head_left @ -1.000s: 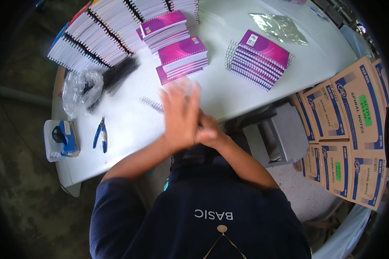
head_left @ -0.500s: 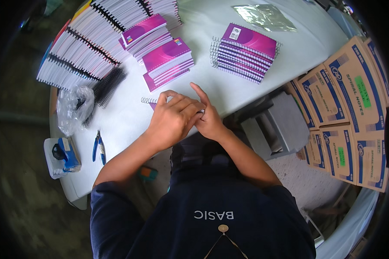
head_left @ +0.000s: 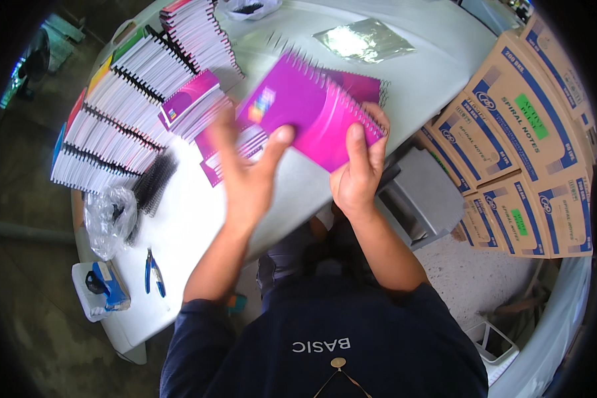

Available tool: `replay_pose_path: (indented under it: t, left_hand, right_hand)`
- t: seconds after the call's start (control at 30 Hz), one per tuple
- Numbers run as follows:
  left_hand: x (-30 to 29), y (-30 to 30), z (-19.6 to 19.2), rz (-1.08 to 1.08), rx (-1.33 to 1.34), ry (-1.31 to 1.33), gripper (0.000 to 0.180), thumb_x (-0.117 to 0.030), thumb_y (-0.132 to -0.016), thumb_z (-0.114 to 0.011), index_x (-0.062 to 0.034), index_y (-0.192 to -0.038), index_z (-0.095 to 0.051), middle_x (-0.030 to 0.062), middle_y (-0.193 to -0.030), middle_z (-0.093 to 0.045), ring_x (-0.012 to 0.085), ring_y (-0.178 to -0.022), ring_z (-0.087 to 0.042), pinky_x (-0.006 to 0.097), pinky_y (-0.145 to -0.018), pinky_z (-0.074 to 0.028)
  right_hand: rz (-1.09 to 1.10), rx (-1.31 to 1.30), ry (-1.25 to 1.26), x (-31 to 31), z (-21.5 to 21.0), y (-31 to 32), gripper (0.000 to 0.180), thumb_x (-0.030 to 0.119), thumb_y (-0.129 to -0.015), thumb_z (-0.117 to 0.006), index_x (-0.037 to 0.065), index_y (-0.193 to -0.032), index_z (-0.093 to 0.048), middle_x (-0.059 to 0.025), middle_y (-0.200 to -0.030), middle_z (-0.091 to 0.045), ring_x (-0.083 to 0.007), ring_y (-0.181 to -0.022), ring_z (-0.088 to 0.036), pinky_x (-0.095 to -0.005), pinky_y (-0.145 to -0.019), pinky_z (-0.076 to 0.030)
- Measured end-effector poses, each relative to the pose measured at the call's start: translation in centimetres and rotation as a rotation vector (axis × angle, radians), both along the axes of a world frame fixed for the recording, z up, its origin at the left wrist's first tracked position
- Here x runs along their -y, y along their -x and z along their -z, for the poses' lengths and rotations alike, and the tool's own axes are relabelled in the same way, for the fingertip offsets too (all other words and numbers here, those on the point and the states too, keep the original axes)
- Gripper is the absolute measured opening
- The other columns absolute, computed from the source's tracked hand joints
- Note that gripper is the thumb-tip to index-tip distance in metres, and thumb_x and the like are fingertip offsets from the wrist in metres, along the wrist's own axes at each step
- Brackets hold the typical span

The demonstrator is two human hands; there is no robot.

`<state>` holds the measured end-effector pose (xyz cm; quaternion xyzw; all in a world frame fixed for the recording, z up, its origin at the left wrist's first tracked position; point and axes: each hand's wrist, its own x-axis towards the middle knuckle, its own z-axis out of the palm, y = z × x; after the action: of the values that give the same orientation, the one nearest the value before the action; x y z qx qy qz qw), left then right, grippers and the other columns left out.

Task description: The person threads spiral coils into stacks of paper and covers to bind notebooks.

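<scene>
A purple-and-pink spiral notebook [head_left: 305, 119] is held up over the table, its wire coil along the upper right edge. My right hand [head_left: 360, 169] grips its lower right corner, thumb on the cover and fingers behind. My left hand [head_left: 249, 182] is open beside the notebook's lower left edge, thumb apart from the motion-blurred fingers; whether the thumb touches the cover I cannot tell. Beyond the held notebook, a stack of coil-bound notebooks [head_left: 358, 85] is partly hidden. Left of it lie piles of purple-covered pads [head_left: 191, 96], partly behind my left hand.
Rows of black-coiled books [head_left: 113, 119] line the table's far left. Loose black coils [head_left: 156, 189], a clear bag [head_left: 111, 222], blue-handled pliers [head_left: 154, 273] and a white tray [head_left: 86, 302] sit nearer. Clear plastic film [head_left: 365, 41] lies behind. Cartons [head_left: 504, 126] and a grey plastic stool [head_left: 424, 199] stand right.
My hands were together low over the table edge; now they are apart, with the notebook raised in my right hand. The view has shifted somewhat.
</scene>
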<state>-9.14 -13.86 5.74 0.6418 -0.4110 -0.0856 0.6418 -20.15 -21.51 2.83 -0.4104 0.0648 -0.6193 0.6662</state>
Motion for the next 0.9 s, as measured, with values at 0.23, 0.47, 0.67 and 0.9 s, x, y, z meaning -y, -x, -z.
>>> replay_pose_path:
  t: [0.23, 0.47, 0.67, 0.9]
  left_hand:
    - [12.1, 0.4, -0.3, -0.004, 0.773, 0.327, 0.023, -0.005, -0.082, -0.061, -0.0069, -0.104, -0.064, 0.0124, -0.109, -0.064, 0.0291, -0.097, -0.06, 0.035, -0.087, -0.045]
    - [13.4, -1.3, 4.4, -0.113, 0.669, 0.197, 0.021, -0.022, -0.082, -0.067, -0.0045, -0.093, -0.067, 0.0122, -0.098, -0.065, 0.0281, -0.1, -0.058, 0.035, -0.082, -0.045]
    - [13.7, -1.1, 5.2, -0.343, 0.033, 0.114, 0.029, -0.029, -0.083, -0.07, -0.0017, -0.08, -0.06, 0.001, -0.062, -0.054, 0.0093, -0.057, -0.047, 0.024, -0.057, -0.041]
    - [7.9, -6.0, 3.5, -0.378, 0.501, 0.047, 0.029, -0.019, -0.08, -0.069, -0.0027, -0.102, -0.06, 0.01, -0.081, -0.06, 0.0225, -0.076, -0.058, 0.034, -0.07, -0.045]
  right_hand:
    - [0.583, -0.439, -0.006, 6.2, 0.6, -0.4, 0.074, 0.046, -0.096, -0.037, -0.006, -0.142, -0.012, -0.0269, -0.146, -0.017, -0.0341, -0.136, -0.02, -0.0395, -0.11, -0.019]
    - [0.671, -0.42, 0.044, 9.1, 5.3, -0.5, 0.032, 0.019, -0.094, -0.052, -0.002, -0.118, -0.057, -0.0147, -0.114, -0.059, -0.023, -0.106, -0.055, -0.0337, -0.091, -0.043]
    - [0.927, -0.545, 0.197, 9.0, 5.4, -0.3, 0.017, 0.011, -0.086, -0.063, 0.002, -0.101, -0.066, -0.0103, -0.103, -0.06, -0.0216, -0.095, -0.058, -0.0317, -0.084, -0.045]
    - [1.027, -0.577, 0.414, 7.4, 4.8, 2.3, 0.013, 0.001, -0.075, -0.071, 0.003, -0.087, -0.065, -0.0046, -0.078, -0.063, -0.0208, -0.077, -0.055, -0.0311, -0.074, -0.043]
